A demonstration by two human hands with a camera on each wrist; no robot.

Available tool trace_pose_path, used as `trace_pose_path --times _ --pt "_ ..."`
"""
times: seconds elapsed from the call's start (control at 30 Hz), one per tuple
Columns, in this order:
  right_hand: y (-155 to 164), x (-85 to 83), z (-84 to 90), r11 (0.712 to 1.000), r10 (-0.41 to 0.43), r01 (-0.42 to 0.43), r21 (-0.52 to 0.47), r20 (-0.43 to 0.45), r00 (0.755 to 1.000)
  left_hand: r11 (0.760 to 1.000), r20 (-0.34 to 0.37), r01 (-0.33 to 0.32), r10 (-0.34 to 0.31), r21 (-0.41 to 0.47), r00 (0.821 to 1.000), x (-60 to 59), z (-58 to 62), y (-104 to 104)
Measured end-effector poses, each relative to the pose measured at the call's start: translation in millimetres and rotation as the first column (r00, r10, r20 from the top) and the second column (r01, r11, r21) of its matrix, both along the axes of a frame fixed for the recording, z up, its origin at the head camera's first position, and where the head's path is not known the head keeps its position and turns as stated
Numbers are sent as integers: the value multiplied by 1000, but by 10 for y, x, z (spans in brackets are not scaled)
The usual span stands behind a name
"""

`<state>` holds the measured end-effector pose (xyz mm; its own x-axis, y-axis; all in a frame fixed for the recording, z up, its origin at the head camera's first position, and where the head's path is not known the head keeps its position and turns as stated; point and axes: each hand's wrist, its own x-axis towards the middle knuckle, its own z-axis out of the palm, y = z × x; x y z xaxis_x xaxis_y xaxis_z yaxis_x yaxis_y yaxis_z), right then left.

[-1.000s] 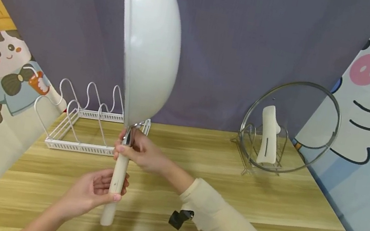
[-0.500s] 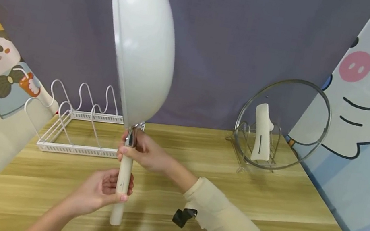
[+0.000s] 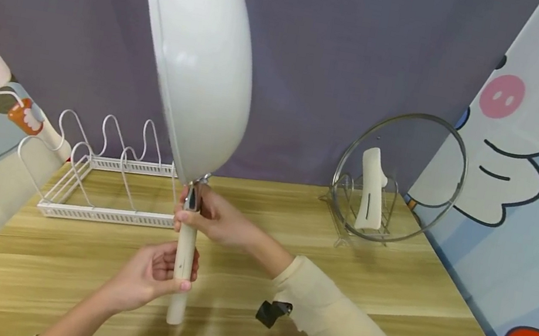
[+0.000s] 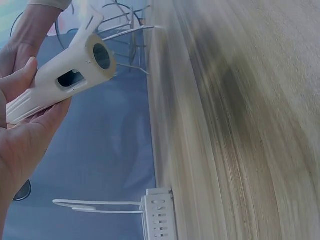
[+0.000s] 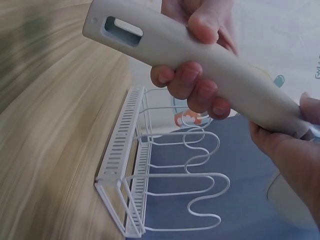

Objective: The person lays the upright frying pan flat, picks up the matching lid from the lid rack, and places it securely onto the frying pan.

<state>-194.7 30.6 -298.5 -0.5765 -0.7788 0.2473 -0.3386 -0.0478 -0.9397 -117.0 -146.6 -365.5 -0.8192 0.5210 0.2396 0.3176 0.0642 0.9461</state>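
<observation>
A large white wok (image 3: 201,61) is held up on its side in the head view, its rim to the left and its cream handle (image 3: 184,261) pointing down. My right hand (image 3: 216,215) grips the top of the handle by the metal joint. Lower down, my left hand (image 3: 150,276) holds the same handle between thumb and curled fingers. The right wrist view shows the left fingers (image 5: 192,85) wrapped under the handle, whose end has a slot. In the left wrist view the hollow handle end (image 4: 102,56) faces the camera.
Behind the wok at left stands a white wire rack (image 3: 106,215) on the wooden table (image 3: 242,330). At right, a glass lid (image 3: 448,204) with a cream handle stands in a small wire stand (image 3: 340,227). A grey wall rises behind, with cartoon-printed panels on both sides.
The surroundings have shifted left in the head view as the camera turned right. The wok leans slightly more to the left at its top. Both hands keep their hold on the handle.
</observation>
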Motion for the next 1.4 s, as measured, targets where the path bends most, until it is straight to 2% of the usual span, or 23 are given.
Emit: trace_pose_path --times 0.3,0.43,0.63,0.77,0.9,1.1,1.4 --pt "130 60 0 998 -64 63 17 15 998 995 12 -42 43 -92 999 9 30 121" --pt "218 81 -22 994 -107 106 35 23 994 994 24 -40 43 -100 999 -8 25 214" --pt "335 123 -21 983 -175 172 70 31 984 998 44 8 -5 -70 999 -43 9 330" --pt "383 170 -51 978 -201 196 70 62 978 998 46 43 -41 -49 998 -23 -13 377" --pt "430 226 -92 972 -229 224 68 82 970 998 53 45 -42 -48 998 15 -45 425" --pt "459 179 -146 975 -222 218 54 80 972 997 71 53 -49 -57 996 -26 -81 444" --pt "536 115 -241 976 -220 217 34 97 971 994 82 103 -99 -41 992 -104 -121 451"
